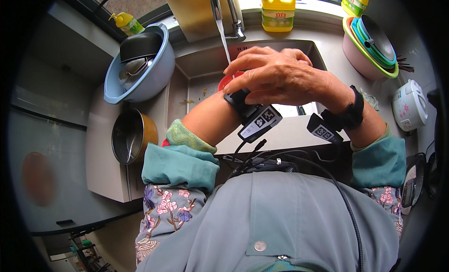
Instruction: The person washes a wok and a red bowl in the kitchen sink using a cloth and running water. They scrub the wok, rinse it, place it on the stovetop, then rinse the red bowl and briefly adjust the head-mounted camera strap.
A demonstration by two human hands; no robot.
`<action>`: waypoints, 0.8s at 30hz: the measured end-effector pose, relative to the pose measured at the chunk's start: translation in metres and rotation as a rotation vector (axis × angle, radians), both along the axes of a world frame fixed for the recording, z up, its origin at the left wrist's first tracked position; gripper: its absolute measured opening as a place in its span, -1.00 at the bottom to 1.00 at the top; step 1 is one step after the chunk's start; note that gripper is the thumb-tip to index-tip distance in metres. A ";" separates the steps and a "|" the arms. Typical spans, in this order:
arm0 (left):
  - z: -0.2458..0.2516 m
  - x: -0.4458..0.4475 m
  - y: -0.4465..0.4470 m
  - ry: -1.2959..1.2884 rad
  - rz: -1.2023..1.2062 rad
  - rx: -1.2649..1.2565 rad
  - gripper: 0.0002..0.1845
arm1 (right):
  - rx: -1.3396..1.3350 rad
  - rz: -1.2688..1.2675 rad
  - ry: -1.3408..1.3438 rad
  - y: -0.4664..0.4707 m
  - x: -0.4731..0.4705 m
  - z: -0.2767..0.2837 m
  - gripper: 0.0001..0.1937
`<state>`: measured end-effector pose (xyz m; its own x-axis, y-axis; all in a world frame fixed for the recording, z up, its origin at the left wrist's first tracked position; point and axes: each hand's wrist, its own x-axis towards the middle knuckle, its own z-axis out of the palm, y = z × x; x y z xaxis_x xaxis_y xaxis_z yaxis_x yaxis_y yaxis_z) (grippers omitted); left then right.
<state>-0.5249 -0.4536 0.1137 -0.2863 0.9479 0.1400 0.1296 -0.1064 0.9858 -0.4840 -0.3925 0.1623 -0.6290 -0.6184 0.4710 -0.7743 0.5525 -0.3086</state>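
My right hand [280, 74] reaches across my left wrist, its back towards me. Its index finger and thumb lie on either side of the black wrist strap [234, 97] there, which carries a tag with printed codes [261, 122]. My left hand [300, 55] is mostly hidden behind the right one; only a small part shows past it. Beneath both hands is a stainless steel sink [196, 74]. Water [225, 40] runs from the tap [215, 7] towards a red bowl [221, 85], partly covered by my fingers. Food scraps [189, 101] lie on the sink floor.
A blue basin [159, 67] with pots stands left of the sink, beside a deep metal pot [149, 133]. Yellow detergent jugs [278, 16] line the sill. Stacked basins [354, 58] and a white rice cooker [408, 105] are at right. Cables [298, 153] hang before me.
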 end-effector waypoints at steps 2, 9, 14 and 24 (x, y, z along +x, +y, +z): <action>-0.004 0.009 0.004 0.049 -0.012 -0.020 -0.87 | 0.011 0.033 -0.118 -0.005 0.000 -0.001 -0.72; -0.001 0.019 0.005 0.077 -0.030 -0.099 -0.86 | -0.004 0.027 -0.297 -0.006 0.003 0.002 -0.78; -0.005 -0.003 0.002 0.004 0.002 -0.181 -0.85 | 0.017 0.025 -0.188 -0.005 0.001 -0.009 -0.78; -0.007 -0.104 -0.077 -0.190 0.459 -0.344 -0.80 | -0.676 -0.280 -0.412 0.082 0.000 -0.020 -0.51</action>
<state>-0.6285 -0.5303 0.1065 -0.6671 0.7031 -0.2463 -0.0948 0.2477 0.9642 -0.4845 -0.3101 0.1419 -0.9203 -0.0811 0.3827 -0.3887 0.3016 -0.8706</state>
